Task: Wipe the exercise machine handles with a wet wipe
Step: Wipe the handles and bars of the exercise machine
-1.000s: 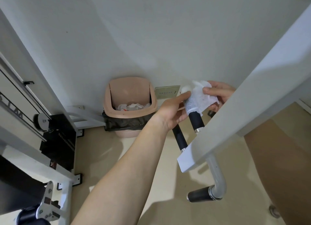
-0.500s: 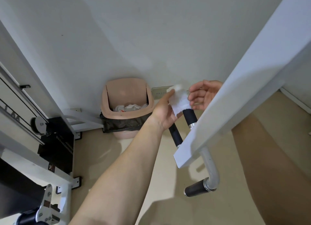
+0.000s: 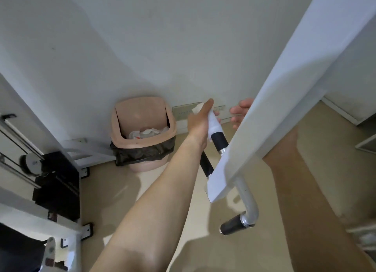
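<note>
white wet wipe [image 3: 214,123], held loose a second ago, is now wrapped round the black handle [image 3: 219,140] in the closed left hand [image 3: 200,123], so wiping has begun; the right hand [image 3: 240,113] has let go, fingers open.

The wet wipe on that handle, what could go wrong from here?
Only the left hand clamps the wet wipe around the upper handle; the right hand is open and off it, so the wipe may bunch or slip. The white frame beam hides part of the grip, so spots could be missed.
</note>
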Tool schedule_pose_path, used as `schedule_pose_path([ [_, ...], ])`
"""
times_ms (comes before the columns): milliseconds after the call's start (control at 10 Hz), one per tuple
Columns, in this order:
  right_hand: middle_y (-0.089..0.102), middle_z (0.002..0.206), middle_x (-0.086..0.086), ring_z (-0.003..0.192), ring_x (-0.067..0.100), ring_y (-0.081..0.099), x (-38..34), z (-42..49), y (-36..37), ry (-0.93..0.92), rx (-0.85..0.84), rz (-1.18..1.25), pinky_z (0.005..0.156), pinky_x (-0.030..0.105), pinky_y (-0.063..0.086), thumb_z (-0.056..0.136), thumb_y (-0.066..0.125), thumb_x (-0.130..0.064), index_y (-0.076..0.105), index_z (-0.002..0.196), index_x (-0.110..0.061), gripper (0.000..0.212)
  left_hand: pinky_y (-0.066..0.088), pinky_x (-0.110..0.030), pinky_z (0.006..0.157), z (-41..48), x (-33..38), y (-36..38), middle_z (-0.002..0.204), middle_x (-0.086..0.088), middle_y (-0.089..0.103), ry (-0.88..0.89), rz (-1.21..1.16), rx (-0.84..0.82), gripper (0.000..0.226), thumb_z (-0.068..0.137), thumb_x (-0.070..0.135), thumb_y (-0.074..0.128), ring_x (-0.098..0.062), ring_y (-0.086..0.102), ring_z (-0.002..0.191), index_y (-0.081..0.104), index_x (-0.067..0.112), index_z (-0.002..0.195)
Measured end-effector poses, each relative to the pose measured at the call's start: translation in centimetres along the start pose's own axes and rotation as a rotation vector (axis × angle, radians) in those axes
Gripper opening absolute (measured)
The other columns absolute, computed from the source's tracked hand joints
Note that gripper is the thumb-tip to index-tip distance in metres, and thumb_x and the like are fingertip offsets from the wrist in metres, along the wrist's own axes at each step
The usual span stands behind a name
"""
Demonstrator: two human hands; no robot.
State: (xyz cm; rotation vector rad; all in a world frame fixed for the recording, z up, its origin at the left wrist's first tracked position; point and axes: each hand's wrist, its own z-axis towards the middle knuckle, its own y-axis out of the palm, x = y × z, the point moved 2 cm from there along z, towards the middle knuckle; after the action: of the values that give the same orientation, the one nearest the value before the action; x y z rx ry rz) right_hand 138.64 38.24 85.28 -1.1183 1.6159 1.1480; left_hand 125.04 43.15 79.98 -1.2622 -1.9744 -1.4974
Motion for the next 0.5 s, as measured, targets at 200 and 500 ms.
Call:
schedule_pose_path([
  [200, 0.065, 0.095, -0.006, 0.092, 0.010, 0.059, 2.0, -10.1, 1.4, -0.566, 0.231, -0.040, 0.082, 0.021, 0.046, 0.080, 0.077, -0.046, 0.055, 0.113, -0.002, 0.059, 0.040, -0.028, 0.085, -0.4, 2.7, -1.3, 0.115, -0.001, 0.064, 1.121, 1.347, -0.042, 0.030, 0.088, 0.017, 0.059, -0.022, 0.057, 0.106, 0.065, 0.019, 0.117],
  [500, 0.059, 0.071, -0.014, 0.062, -0.002, 0.059, 2.3, -10.6, 4.9, -0.726, 0.446, -0.243, 0.058, 0.015, 0.046, 0.060, 0.068, -0.041, 0.056, 0.094, 0.000, 0.055, 0.037, -0.044, 0.107, -1.2, 5.3, -0.5, 0.100, 0.000, 0.061, 1.273, 2.460, -0.655, 0.041, 0.066, 0.033, 0.073, -0.028, 0.055, 0.101, 0.066, 0.029, 0.106],
])
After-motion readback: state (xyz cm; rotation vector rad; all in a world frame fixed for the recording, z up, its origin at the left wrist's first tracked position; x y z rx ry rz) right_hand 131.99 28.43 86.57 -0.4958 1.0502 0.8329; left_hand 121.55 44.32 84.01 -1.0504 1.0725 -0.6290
